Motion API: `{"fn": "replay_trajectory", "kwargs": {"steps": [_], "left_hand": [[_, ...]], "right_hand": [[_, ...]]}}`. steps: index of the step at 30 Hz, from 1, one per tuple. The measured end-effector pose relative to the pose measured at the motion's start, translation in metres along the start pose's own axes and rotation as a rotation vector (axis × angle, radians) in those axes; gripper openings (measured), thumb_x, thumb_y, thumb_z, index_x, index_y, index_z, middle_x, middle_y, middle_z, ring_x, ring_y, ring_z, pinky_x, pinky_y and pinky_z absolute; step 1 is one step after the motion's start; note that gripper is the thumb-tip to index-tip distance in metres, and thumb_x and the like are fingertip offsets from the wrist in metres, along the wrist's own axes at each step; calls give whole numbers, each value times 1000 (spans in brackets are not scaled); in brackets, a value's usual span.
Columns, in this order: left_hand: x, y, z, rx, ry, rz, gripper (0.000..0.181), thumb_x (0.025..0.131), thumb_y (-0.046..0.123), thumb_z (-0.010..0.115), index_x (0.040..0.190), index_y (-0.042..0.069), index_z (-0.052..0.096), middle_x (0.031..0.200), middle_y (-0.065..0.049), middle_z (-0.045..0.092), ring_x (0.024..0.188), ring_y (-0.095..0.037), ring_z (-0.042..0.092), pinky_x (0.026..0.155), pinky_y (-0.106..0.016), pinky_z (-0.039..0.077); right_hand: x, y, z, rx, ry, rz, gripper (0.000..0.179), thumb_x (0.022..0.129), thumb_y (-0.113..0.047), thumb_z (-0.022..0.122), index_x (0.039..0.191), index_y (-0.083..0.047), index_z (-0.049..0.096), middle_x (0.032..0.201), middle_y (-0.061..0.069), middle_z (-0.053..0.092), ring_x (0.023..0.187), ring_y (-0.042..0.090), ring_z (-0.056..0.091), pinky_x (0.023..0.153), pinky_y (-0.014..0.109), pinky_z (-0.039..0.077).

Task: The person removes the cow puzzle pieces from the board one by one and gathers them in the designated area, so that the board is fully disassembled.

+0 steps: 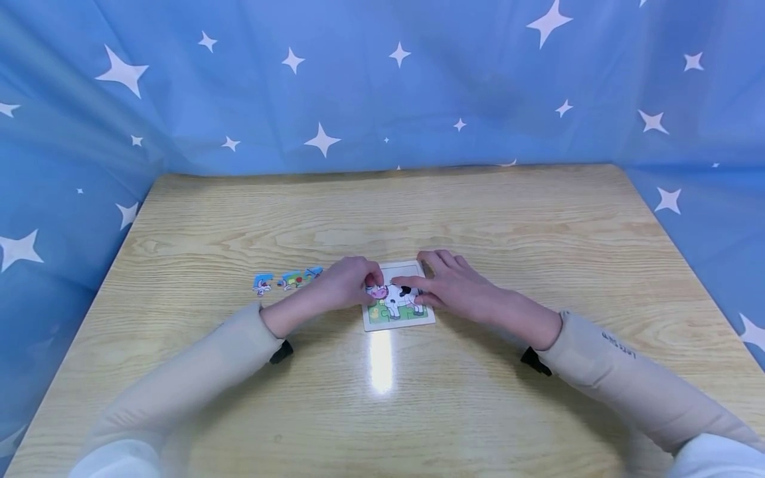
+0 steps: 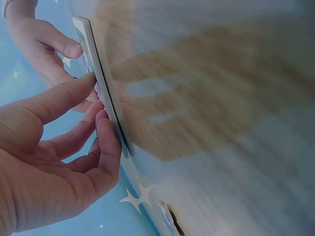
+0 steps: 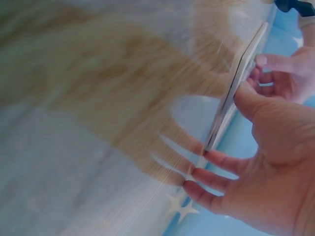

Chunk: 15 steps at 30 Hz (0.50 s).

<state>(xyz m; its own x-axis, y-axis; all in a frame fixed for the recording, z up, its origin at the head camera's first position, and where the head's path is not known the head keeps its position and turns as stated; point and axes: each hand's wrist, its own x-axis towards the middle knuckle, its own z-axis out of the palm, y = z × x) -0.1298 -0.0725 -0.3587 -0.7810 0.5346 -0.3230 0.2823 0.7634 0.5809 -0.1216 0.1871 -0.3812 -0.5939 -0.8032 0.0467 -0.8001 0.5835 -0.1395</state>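
Note:
A square jigsaw puzzle board (image 1: pixel 401 324) with a pale rim and a black-and-white cow picture lies flat on the table. Over its left side, my left hand (image 1: pixel 349 282) pinches a puzzle piece (image 1: pixel 378 291) showing the cow's pink-muzzled face, thumb below and fingers above. The piece is low against the board and partly covered by the fingers. My right hand (image 1: pixel 457 285) rests at the board's right side, its index finger lying across the cow's back and its thumb (image 3: pixel 248 101) on the board. Its other fingertips (image 3: pixel 194 194) touch down around the far edge.
Several loose puzzle pieces (image 1: pixel 293 280) in blue and green lie left of the board, partly behind the left wrist. The wooden table (image 1: pixel 382 425) reflects a bright light. A blue star-patterned curtain (image 1: pixel 382 86) hangs behind the table and along its sides.

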Motion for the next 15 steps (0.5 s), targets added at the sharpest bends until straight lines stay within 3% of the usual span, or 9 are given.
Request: {"fn": "replay_trajectory", "kwargs": {"steps": [11,15], "left_hand": [[5,0,1,-73,-51,-74,26,95,0,82,119,0,71,100,-4,60,92,-18,54,83,-27,47],[6,0,1,-82,-50,-74,26,94,0,83,117,0,70,100,-4,59,93,-18,54,84,-27,47]], "right_hand": [[0,-1,-1,33,-8,23,47,107,-25,74,153,-25,67,143,24,52,125,43,55,93,61,54],[1,-1,-1,30,-13,28,47,107,-25,75,153,-25,67,143,24,53,125,43,55,93,61,55]]}}
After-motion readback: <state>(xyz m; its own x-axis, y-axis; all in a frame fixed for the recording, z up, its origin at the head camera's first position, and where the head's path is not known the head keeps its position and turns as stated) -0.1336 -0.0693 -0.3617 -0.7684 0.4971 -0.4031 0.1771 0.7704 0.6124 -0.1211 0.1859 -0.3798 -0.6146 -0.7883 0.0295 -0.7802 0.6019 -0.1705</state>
